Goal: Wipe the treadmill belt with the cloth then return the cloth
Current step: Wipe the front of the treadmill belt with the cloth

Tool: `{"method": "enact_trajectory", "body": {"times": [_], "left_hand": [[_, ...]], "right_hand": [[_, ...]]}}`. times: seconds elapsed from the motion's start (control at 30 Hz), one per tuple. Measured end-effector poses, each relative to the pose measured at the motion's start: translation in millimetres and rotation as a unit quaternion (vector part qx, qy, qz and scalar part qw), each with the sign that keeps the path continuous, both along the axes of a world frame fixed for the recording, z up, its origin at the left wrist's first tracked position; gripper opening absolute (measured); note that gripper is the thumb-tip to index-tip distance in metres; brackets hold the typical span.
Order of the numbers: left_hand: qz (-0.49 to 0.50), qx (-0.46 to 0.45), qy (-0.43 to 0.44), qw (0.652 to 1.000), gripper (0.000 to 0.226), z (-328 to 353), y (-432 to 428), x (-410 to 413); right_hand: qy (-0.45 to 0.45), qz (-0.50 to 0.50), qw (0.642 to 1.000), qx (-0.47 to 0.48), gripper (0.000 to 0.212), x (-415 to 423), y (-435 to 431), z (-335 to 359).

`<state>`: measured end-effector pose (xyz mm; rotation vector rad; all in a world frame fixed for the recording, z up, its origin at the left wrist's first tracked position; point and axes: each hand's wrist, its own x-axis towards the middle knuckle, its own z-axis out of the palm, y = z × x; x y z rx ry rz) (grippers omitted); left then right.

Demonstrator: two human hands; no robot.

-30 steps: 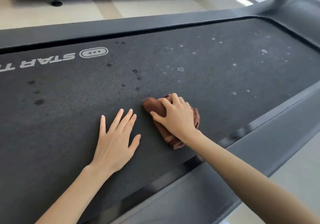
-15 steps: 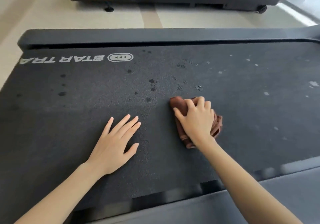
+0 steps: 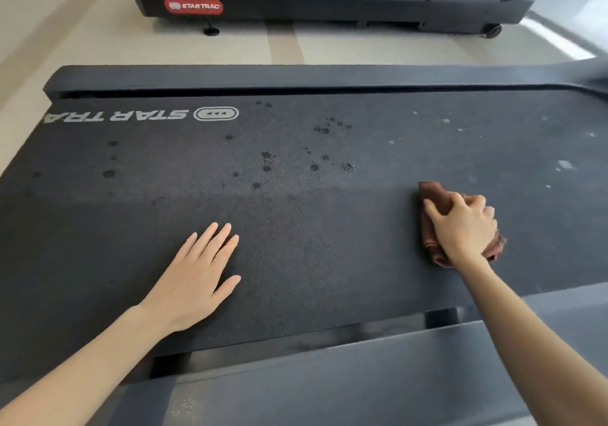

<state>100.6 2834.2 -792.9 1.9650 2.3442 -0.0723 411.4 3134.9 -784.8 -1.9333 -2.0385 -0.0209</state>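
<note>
We see the dark grey textured rubber treadmill belt (image 3: 296, 261) filling most of the view, running from left to right. The brown crumpled fabric cloth (image 3: 431, 195) lies on the belt to the right of centre, about midway between the near and far edges. The right hand (image 3: 464, 228) covers most of it. The fingers are curled over the cloth's far side and the thumb lies along its left side, so the hand grips the cloth and bears it down against the belt. Bunched folds show at the far left corner and at the near right, beside the wrist.

The left hand (image 3: 197, 277) lies palm down on the belt, well to the left of the cloth and a little nearer. Its fingers are straight and close together, its thumb is spread out to the right, and it holds nothing.

Small dark round spots (image 3: 266, 159) are scattered over the belt farther away, between the two hands. Pale specks (image 3: 564, 164) dot the far right part. White upside-down lettering (image 3: 115, 116) runs along the far left of the belt.

A grey side rail (image 3: 362, 386) borders the belt on the near side, and a matching far rail (image 3: 296, 75) borders the other. Beyond a strip of beige floor (image 3: 98, 31) stands a second grey treadmill (image 3: 329, 1) with a red oval label (image 3: 193, 5).
</note>
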Motion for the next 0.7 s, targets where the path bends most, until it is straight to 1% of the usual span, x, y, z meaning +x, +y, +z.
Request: {"method": "enact_trajectory", "body": {"times": [0.03,0.07,0.13,0.2,0.27,0.3,0.33,0.37,0.4,0.47,0.53,0.57,0.6,0.63,0.7], "left_hand": [[0.001,0.002,-0.003,1.000,0.085,1,4,6],[-0.002,0.005,-0.007,1.000,0.085,2,9,15],[-0.019,0.015,-0.022,0.999,0.084,2,24,36],[-0.035,0.023,-0.036,0.998,0.084,-1,44,55],[-0.052,0.041,-0.063,0.996,0.080,0,64,68],[-0.065,0.047,-0.076,0.994,0.076,1,72,72],[-0.081,0.054,-0.082,0.992,0.072,2,79,75],[-0.099,0.063,-0.084,0.989,0.069,3,86,79],[-0.113,0.072,-0.083,0.987,0.067,4,90,83],[-0.153,0.078,-0.079,0.982,0.063,5,100,91],[-0.185,0.074,-0.076,0.977,0.063,4,108,96],[-0.193,0.073,-0.077,0.975,0.064,3,112,98],[-0.197,0.072,-0.078,0.975,0.066,0,115,98],[-0.196,0.072,-0.080,0.975,0.069,-3,116,98],[-0.191,0.078,-0.091,0.974,0.070,-8,116,98]], "right_hand": [[0.006,-0.006,1.000,-0.001,0.054,-7,-9,1],[0.004,0.015,1.000,0.001,0.052,-18,-22,2],[0.000,0.099,0.995,0.015,0.047,-44,-63,0],[-0.005,0.184,0.982,0.050,0.043,-57,-106,-9],[-0.015,0.265,0.962,0.065,0.044,-49,-128,-12],[-0.032,0.298,0.952,0.061,0.046,-36,-126,-12],[-0.054,0.309,0.948,0.054,0.047,-18,-116,-10],[-0.072,0.290,0.953,0.045,0.048,3,-102,-8],[-0.082,0.246,0.965,0.039,0.048,23,-83,-6],[-0.088,0.086,0.992,0.005,0.049,68,-47,-1],[-0.055,-0.067,0.996,-0.028,0.053,92,-29,4],[-0.044,-0.120,0.991,-0.034,0.054,93,-27,4],[-0.043,-0.152,0.987,-0.032,0.054,87,-29,4],[-0.048,-0.163,0.985,-0.025,0.054,74,-36,3],[-0.062,-0.133,0.989,-0.002,0.052,39,-60,-1]]}}
